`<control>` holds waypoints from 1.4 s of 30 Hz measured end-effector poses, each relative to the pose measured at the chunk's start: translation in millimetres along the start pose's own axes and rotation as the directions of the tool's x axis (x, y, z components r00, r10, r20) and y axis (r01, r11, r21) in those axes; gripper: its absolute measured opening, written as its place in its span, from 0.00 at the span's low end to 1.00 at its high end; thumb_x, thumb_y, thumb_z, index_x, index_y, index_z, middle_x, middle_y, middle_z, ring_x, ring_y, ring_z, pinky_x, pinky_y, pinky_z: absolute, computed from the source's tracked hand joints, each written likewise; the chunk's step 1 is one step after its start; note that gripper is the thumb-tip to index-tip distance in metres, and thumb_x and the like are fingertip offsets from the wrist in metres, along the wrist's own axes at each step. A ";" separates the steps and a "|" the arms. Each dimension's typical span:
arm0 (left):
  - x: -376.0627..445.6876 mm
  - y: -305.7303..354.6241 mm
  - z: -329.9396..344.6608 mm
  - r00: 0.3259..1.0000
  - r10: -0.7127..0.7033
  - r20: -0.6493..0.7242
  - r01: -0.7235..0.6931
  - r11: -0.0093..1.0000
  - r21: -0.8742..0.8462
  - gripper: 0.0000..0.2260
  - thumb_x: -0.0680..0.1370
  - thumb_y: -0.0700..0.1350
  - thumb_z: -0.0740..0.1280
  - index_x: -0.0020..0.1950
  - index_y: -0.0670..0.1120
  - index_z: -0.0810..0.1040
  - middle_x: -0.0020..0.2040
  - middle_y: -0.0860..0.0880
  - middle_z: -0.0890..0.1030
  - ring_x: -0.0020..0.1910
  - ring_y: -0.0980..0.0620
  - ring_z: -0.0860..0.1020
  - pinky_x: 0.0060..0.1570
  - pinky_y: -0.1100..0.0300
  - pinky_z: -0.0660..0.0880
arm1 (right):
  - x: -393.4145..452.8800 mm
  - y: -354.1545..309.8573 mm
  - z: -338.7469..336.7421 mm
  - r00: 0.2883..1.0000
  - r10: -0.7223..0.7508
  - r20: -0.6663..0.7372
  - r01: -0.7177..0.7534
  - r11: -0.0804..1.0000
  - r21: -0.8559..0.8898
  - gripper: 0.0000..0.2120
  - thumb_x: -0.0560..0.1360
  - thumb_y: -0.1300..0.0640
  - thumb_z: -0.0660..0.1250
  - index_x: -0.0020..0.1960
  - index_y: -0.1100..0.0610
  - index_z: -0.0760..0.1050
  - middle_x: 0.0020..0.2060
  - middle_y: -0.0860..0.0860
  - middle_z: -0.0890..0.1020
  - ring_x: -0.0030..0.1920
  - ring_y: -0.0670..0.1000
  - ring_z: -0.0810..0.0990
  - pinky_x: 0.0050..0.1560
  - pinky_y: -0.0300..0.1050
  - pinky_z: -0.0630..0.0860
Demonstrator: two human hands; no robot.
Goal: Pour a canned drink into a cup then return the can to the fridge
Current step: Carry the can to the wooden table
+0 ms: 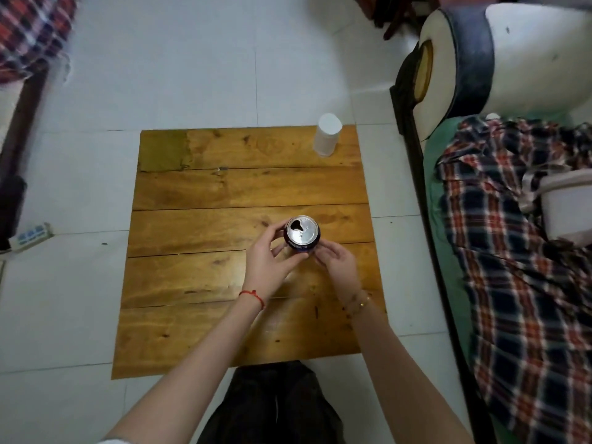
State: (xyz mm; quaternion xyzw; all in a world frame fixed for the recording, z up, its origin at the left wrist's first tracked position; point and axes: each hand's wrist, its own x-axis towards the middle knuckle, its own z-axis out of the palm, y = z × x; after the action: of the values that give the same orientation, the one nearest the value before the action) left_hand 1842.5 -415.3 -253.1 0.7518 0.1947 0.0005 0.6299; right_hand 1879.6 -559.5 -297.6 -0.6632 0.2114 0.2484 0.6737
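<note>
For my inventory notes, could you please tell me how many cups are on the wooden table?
1. The white cup stands near the table's far right corner, well beyond the can held in both hands. None other shows.

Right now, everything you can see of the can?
The can stands upright near the middle of the wooden table. Silver metal top, mouth already open, dark liquid or shadow inside; body dark blue or purple with small print. The left hand curls round its left side; the right hand touches its lower right.
</note>
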 end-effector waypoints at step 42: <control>-50.5 -95.7 -50.0 0.984 0.001 0.180 -0.115 0.771 0.627 0.28 0.73 0.44 0.72 0.71 0.44 0.69 0.70 0.44 0.71 0.71 0.43 0.67 0.72 0.53 0.59 | -33.3 49.7 -29.5 0.959 -0.216 0.184 0.271 0.497 -0.824 0.24 0.79 0.57 0.62 0.74 0.58 0.64 0.70 0.54 0.71 0.72 0.55 0.65 0.73 0.49 0.60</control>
State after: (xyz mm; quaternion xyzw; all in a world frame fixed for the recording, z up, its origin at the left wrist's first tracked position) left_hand 1755.5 -370.2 -321.1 0.9230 0.1058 -0.1094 0.3533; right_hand 1824.1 -590.9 -317.3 -0.9204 -0.0491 0.2406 0.3043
